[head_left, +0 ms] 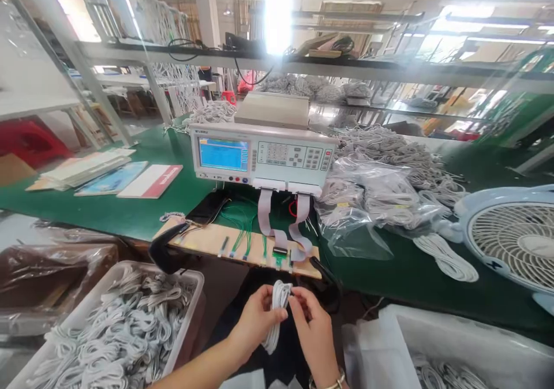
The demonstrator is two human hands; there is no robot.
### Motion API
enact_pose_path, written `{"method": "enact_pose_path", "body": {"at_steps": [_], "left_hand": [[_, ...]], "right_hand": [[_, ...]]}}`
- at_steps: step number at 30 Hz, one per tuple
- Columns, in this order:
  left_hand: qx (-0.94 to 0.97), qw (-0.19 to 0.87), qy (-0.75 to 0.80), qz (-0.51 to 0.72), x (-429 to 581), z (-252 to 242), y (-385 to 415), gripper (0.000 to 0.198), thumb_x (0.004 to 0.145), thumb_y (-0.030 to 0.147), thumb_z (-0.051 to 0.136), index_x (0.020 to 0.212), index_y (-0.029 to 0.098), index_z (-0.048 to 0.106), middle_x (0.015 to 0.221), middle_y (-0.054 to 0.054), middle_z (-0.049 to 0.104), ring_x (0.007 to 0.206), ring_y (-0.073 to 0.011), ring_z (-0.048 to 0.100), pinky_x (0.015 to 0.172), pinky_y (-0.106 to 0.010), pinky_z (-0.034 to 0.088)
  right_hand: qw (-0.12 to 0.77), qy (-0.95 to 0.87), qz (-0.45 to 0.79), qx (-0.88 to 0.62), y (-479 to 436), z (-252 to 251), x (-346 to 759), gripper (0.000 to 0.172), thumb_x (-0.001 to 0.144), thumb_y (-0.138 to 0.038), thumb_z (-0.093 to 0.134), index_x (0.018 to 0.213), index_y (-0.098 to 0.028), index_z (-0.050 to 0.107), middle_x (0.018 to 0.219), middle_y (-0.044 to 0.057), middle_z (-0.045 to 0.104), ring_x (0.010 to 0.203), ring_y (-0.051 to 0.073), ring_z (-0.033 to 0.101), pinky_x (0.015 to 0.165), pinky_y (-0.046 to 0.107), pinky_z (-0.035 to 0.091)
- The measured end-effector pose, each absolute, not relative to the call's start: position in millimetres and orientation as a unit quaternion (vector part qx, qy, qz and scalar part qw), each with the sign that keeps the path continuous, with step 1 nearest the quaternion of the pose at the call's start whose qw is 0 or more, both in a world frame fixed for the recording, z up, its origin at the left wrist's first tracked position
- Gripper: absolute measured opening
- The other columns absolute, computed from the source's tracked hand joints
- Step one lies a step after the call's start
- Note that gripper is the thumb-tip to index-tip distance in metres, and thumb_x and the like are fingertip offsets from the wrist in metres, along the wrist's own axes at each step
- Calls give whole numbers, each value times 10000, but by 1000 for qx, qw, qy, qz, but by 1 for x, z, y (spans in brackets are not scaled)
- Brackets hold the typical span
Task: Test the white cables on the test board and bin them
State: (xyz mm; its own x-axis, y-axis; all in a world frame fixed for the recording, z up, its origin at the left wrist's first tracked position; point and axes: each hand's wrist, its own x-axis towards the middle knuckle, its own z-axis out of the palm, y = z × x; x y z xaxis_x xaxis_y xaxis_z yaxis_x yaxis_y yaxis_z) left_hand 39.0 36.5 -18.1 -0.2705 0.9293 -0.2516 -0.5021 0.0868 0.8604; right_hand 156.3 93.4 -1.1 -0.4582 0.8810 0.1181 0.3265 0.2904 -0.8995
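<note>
My left hand (255,322) is wrapped round a coiled white cable (277,314), held low in front of the bench edge. My right hand (314,331) pinches the top end of the same coil, fingers closed on it. Just above my hands a wooden test board (208,240) with green wires and connectors lies at the table's front edge. Two grey ribbon cables (264,210) run from the board up to a white cable tester (264,158) with a blue screen.
A white bin (115,331) of coiled cables stands at lower left, another bin (459,343) at lower right. Bagged cables (372,195) and loose bundles pile on the green table (130,210). A fan (511,245) is at right; booklets (151,181) at left.
</note>
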Motion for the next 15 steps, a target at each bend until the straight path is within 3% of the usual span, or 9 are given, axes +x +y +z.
{"method": "enact_pose_path", "body": {"at_steps": [4, 8, 11, 15], "left_hand": [[279, 526, 518, 614, 39, -23, 40, 322, 543, 268, 715, 777, 126, 545, 738, -29, 578, 691, -142, 504, 631, -226, 388], [306, 487, 553, 602, 36, -21, 39, 283, 552, 269, 705, 754, 130, 564, 759, -29, 583, 708, -153, 503, 651, -235, 396], [308, 462, 566, 610, 35, -19, 37, 235, 556, 234, 701, 714, 134, 558, 846, -42, 584, 772, -171, 512, 705, -244, 392], [294, 449, 575, 618, 36, -24, 36, 204, 602, 194, 659, 729, 157, 504, 754, -12, 561, 728, -148, 500, 674, -235, 387]], "right_hand": [[320, -710, 474, -411, 92, 2, 154, 148, 722, -323, 541, 793, -194, 557, 699, 12, 611, 603, 140, 561, 561, 222, 446], [296, -627, 589, -416, 95, -6, 147, 186, 674, -348, 597, 681, -181, 516, 595, -9, 569, 549, 137, 539, 506, 227, 435], [285, -561, 665, -404, 99, -12, 142, 205, 706, -358, 560, 748, -159, 532, 639, 13, 595, 577, 148, 556, 527, 249, 457], [301, -621, 591, -418, 99, -12, 139, 203, 739, -354, 515, 790, -160, 551, 744, 47, 620, 685, 181, 577, 616, 275, 460]]}}
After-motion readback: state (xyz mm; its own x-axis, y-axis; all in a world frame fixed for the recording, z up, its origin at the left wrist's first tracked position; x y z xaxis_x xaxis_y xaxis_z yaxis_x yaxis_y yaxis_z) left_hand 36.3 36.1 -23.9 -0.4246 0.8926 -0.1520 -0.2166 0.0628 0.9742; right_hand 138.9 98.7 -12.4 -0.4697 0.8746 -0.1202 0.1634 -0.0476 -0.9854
